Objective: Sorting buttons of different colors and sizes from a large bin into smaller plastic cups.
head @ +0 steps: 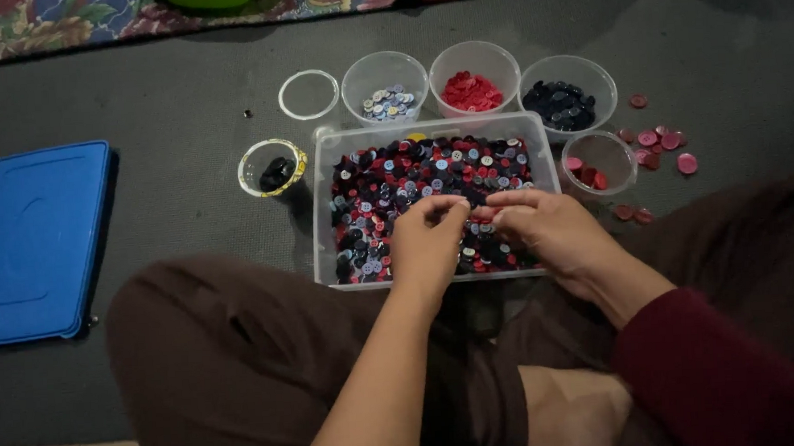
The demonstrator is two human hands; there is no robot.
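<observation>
sorting step in hand, as i judge it: my left hand and right hand hover over the clear tub of mixed buttons, fingertips pinched together, contents unclear; next comes a clean single pick for the cups behind the tub.

The person wears loose dark brown trousers of soft, creased cloth; the right arm is covered by a dark red long sleeve ending above the wrist; the left forearm is bare; both hands are ungloved, without rings or watch.
</observation>
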